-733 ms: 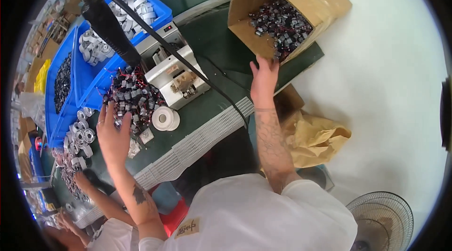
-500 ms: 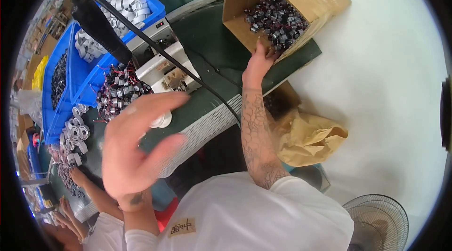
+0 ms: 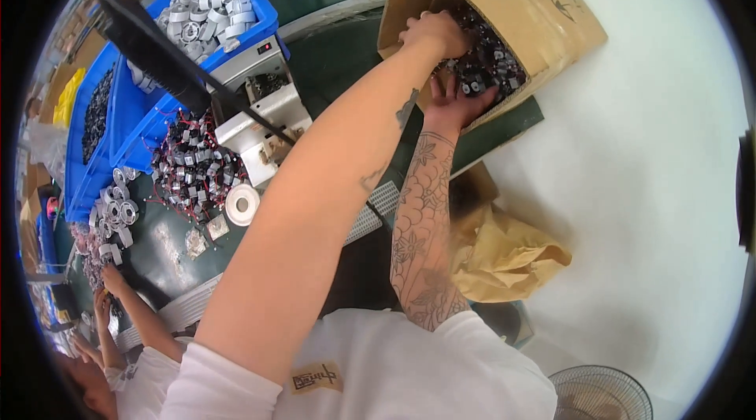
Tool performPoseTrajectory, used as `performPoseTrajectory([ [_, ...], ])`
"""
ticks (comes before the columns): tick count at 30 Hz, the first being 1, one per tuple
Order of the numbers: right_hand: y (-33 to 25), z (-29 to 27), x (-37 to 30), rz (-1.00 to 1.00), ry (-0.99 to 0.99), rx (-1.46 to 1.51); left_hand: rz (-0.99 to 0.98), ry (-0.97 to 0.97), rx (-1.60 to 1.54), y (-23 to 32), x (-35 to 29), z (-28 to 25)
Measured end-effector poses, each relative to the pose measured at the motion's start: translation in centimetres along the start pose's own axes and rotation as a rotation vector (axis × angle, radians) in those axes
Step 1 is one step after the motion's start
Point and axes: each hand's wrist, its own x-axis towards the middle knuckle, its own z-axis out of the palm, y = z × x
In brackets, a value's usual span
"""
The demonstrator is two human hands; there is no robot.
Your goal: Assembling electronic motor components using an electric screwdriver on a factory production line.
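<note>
Apparent gathering at carton (image 3: 543,7): right hand (image 3: 462,109) spread, left hand (image 3: 438,33) grip indeterminable; lifting small parts (image 3: 502,66) calls for cupping.

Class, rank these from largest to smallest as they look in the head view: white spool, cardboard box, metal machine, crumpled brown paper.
1. cardboard box
2. metal machine and crumpled brown paper: too close to rank, as the machine is partly hidden
3. white spool
</note>
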Motion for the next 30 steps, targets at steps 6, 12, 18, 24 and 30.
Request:
performPoseTrajectory([
  [6,1.5,0.8,0.3,0.081,0.033,0.124,-0.108,-0.173,-0.113,-3.5,8.1,4.1],
  [12,1.7,2.1,-0.3,-0.217,-0.01,-0.152,-0.134,-0.166,-0.036,1.0,5.1,4.8],
  [18,0.1,-3.2,13.5,0.356,0.121,0.936,-0.085,-0.155,-0.153,2.7,6.5,6.8],
  [24,2.3,-3.2,7.7,0.211,-0.262,0.595,-0.042,-0.084,-0.159,2.6,3.6,7.0],
  [30,1.3,-4.4,11.4,0.146,-0.163,0.347,0.0,-0.163,-0.193,1.1,3.7,5.7],
])
